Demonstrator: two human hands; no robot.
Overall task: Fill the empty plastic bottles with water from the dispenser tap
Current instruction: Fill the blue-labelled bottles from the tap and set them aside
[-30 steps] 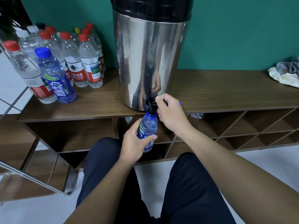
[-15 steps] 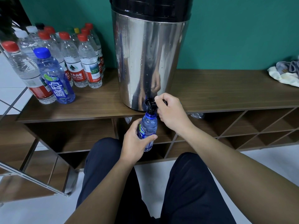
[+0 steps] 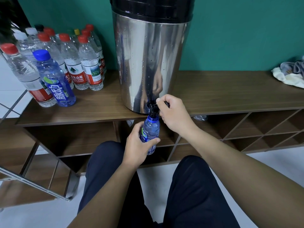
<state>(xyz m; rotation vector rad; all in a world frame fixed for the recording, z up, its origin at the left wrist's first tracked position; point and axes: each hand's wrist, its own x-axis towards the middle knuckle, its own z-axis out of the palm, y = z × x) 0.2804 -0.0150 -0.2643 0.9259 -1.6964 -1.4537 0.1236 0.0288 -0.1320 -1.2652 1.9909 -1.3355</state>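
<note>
My left hand (image 3: 137,143) wraps the blue bottle (image 3: 150,134) to keep its mouth right under the tap (image 3: 152,108) at the shelf's (image 3: 222,92) front edge, while my right hand (image 3: 172,115) pinches the tap lever for flow

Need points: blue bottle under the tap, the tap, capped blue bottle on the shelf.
blue bottle under the tap (image 3: 150,129), head view, upper body above the fingers
tap (image 3: 153,109), head view, black spout
capped blue bottle (image 3: 55,81), head view, label area
</note>
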